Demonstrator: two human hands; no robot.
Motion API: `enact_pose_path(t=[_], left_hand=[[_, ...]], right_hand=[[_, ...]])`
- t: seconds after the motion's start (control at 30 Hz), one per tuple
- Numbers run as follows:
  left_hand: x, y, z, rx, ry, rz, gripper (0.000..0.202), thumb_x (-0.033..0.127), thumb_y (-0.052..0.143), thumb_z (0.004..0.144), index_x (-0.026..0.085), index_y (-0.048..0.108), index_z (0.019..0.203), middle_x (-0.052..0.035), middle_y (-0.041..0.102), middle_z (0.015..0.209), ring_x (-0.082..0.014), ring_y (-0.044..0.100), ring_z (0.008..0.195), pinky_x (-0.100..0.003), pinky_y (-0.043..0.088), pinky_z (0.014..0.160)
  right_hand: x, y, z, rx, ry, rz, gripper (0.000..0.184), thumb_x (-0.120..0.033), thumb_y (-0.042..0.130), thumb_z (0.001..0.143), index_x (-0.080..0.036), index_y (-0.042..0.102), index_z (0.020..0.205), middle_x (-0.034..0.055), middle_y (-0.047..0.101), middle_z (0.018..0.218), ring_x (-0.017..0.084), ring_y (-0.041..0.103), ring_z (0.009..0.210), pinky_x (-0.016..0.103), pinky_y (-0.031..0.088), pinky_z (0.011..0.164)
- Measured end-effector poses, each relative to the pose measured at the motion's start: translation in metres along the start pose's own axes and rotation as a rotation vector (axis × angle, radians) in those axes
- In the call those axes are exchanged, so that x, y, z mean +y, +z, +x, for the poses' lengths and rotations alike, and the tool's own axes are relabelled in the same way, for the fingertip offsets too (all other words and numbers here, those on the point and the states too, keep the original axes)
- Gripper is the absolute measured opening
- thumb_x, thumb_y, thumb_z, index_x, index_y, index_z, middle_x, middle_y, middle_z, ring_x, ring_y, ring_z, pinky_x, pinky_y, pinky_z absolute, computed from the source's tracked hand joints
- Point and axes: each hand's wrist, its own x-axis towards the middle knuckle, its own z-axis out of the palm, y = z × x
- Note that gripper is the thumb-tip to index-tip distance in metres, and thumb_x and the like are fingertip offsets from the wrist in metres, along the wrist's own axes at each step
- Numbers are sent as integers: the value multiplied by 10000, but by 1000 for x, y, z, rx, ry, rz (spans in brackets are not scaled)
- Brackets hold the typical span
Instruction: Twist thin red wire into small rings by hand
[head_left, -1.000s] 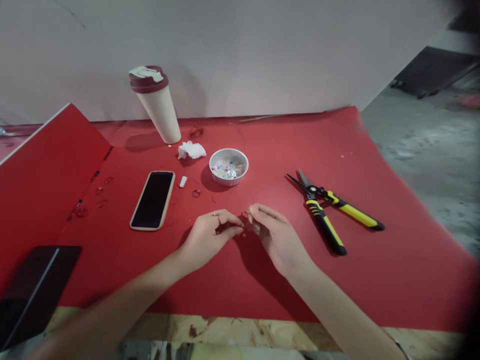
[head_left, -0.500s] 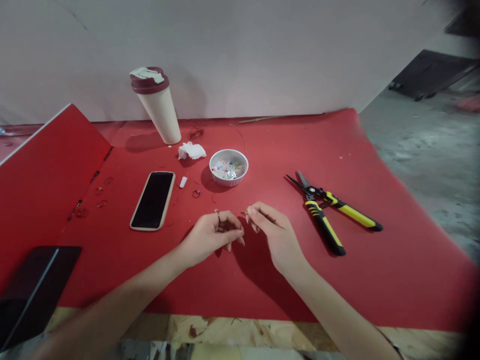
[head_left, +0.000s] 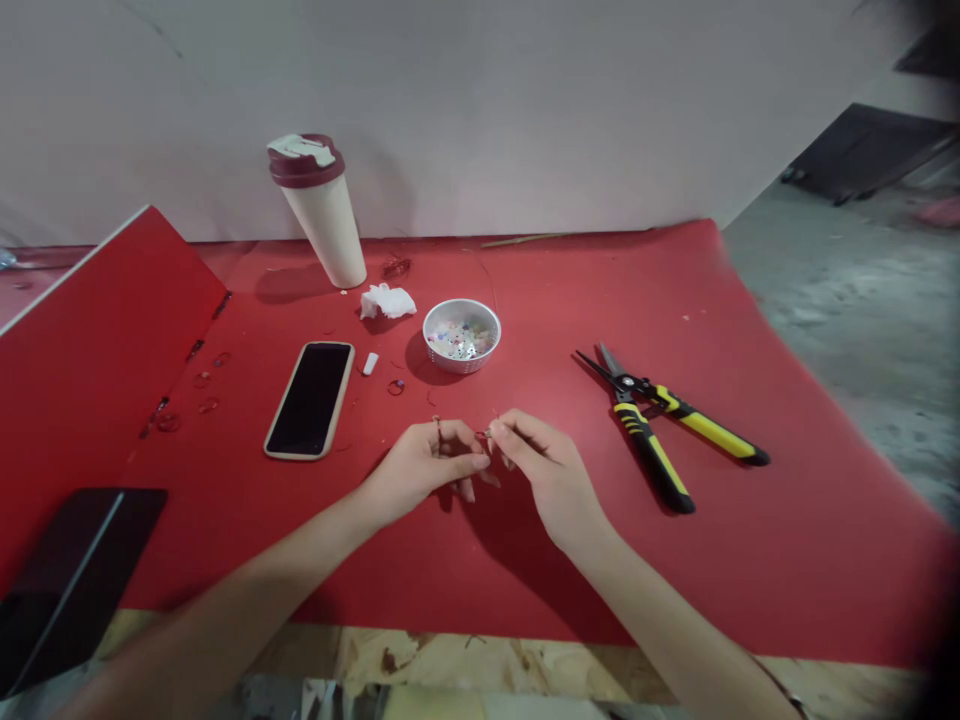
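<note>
Copper-red wire (head_left: 486, 434), apparently very fine, pinched by right hand (head_left: 544, 468) over the desk (head_left: 750, 560): light, springy, easily kinked; hold near its end. Left hand (head_left: 424, 465) curled just beside, grip unclear.

A small loop of thin reddish wire (head_left: 484, 434), too fine to see clearly, sits pinched in the right hand (head_left: 536, 465).

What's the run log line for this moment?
left hand: fingers curled, small wire loop at top | right hand: pinching thin reddish wire | nearby: white bead bowl, yellow-and-black snips, phone
</note>
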Motion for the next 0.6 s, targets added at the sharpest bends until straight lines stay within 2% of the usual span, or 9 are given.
enact_pose_path(t=[0.27,0.4,0.47,0.6], left_hand=[[1,1,-5,104,111,32,208,287,679,703,139,533,707,-40,699,668,-82,587,493,-175,462,471],[1,3,-11,183,205,152,150,275,625,764,142,568,727,-47,702,708,-100,595,531,-173,441,433],[2,5,-14,219,261,189,125,255,618,768,142,586,723,-40,694,712,-110,614,563,-189,468,475],[5,8,-16,263,311,234,114,251,629,755,149,608,707,-24,673,693,-126,640,584,-226,511,569]], right_hand=[[-1,-7,3,13,-136,-197,264,-316,476,864,-194,492,630,-25,472,622,121,416,596,248,317,573],[-1,-9,3,41,-218,-266,255,-312,475,872,-195,504,647,-18,492,644,123,423,604,253,324,588],[-2,-8,3,33,-202,-246,260,-319,474,873,-196,504,646,-17,493,642,125,428,606,256,326,591],[0,-4,3,-20,-70,-70,294,-352,487,865,-198,500,615,-23,476,602,130,439,608,259,342,601]])
